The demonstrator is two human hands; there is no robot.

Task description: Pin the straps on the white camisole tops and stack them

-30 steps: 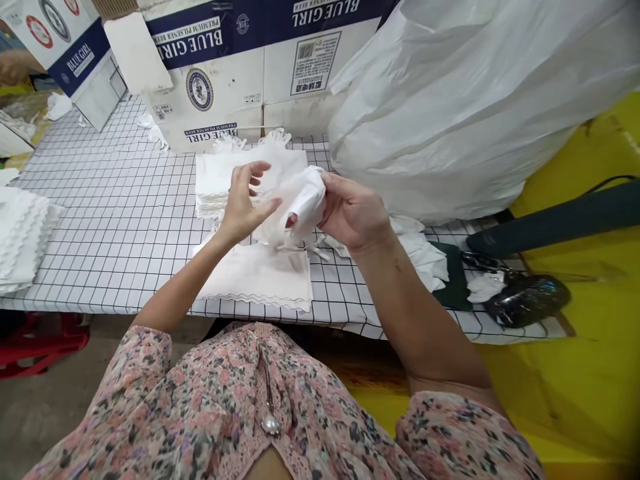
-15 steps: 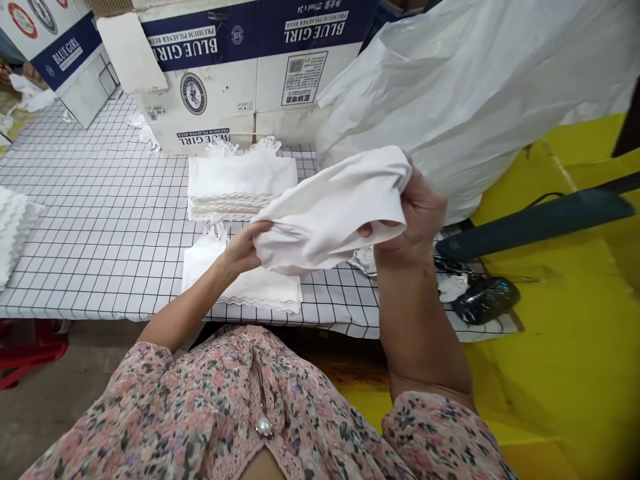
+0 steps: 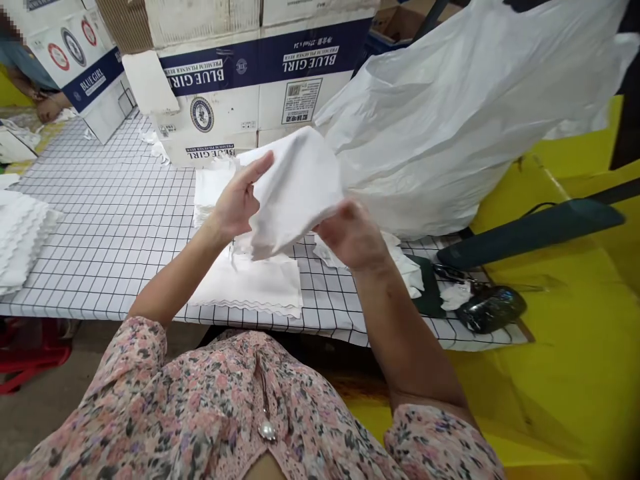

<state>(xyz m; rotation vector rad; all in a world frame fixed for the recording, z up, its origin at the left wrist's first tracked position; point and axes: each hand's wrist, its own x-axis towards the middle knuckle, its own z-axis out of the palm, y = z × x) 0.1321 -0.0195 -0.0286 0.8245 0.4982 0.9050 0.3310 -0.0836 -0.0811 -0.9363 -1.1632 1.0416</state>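
A white cloth piece point(image 3: 295, 190) is held up in the air between both hands, above the checked table point(image 3: 115, 227). My left hand point(image 3: 239, 200) grips its left edge, thumb on top. My right hand point(image 3: 350, 233) holds its lower right corner, fingers curled. Below them a flat white cloth with a scalloped edge point(image 3: 253, 283) lies near the table's front edge. Behind it sits a stack of folded white cloths point(image 3: 213, 187), partly hidden by my left hand.
Blue Girl cardboard boxes point(image 3: 240, 87) stand at the back. A big white plastic bag point(image 3: 450, 120) fills the right. Scissors and a dark object point(image 3: 487, 307) lie at the table's right end. Another stack of white cloths point(image 3: 23, 233) sits at the far left.
The cloth was bunched between my hands, then stretched out to the right. Now it is held up closer together and higher, with my right hand drawn back to the left.
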